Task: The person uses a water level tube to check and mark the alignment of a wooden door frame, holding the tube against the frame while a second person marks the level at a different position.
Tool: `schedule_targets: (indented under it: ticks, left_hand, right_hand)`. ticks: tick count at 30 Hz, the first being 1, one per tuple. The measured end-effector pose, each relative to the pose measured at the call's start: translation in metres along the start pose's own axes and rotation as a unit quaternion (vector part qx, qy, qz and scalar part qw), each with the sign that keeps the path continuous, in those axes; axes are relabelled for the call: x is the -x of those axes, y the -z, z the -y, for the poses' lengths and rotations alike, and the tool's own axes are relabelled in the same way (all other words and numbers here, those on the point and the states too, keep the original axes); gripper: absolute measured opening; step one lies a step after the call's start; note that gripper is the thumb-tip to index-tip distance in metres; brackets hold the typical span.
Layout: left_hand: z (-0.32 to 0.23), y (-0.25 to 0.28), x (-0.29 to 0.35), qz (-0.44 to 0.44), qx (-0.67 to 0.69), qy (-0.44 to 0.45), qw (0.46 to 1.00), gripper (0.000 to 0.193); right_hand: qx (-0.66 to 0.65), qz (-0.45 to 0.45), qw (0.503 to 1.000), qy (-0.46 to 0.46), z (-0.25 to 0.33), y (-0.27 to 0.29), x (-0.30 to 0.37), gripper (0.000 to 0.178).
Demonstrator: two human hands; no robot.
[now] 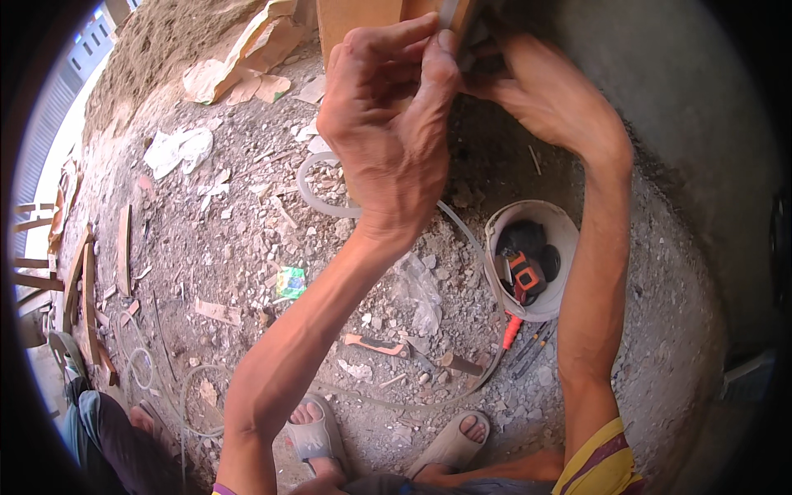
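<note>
My left hand (388, 115) is raised at the top of the view, thumb and forefinger pinched on the pale end of a clear hose (449, 13). It holds this end against the edge of an orange-brown wooden board (355, 18). Below the hand the hose loops and trails down over the rubble. My right hand (516, 78) reaches behind the board's right side, wrist bent; its fingers are lost in shadow there.
A whitish bucket (544, 309) holds an orange-and-black tape measure (525, 272) and dark items. An orange-handled tool (375, 344) lies on the rubble. Wood strips (124, 252) lie at left, near another person's leg (124, 437). A grey wall (693, 107) stands at right.
</note>
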State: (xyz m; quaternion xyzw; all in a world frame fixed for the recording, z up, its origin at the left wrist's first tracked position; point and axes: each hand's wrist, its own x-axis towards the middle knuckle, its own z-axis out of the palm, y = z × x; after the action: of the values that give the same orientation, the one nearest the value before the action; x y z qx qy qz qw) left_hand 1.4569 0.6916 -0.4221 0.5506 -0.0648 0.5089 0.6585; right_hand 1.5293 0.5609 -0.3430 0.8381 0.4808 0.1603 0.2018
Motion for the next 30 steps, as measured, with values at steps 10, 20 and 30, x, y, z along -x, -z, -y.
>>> schedule_targets:
  ticks: [10,20,30]
  left_hand:
    - [0.004,0.003,0.001,0.024,-0.012,-0.033,0.999,0.024]
    - [-0.011,0.003,-0.001,0.055,-0.026,-0.050,0.997,0.025]
    - [0.006,0.009,-0.006,0.063,-0.024,-0.065,0.996,0.026]
  right_hand:
    - [-0.029,0.063,0.997,-0.021,0.001,0.024,0.006,0.022]
    - [0.404,0.087,0.906,0.096,0.009,0.030,0.009,0.021]
    - [0.407,0.100,0.906,0.059,0.011,0.024,0.010,0.033]
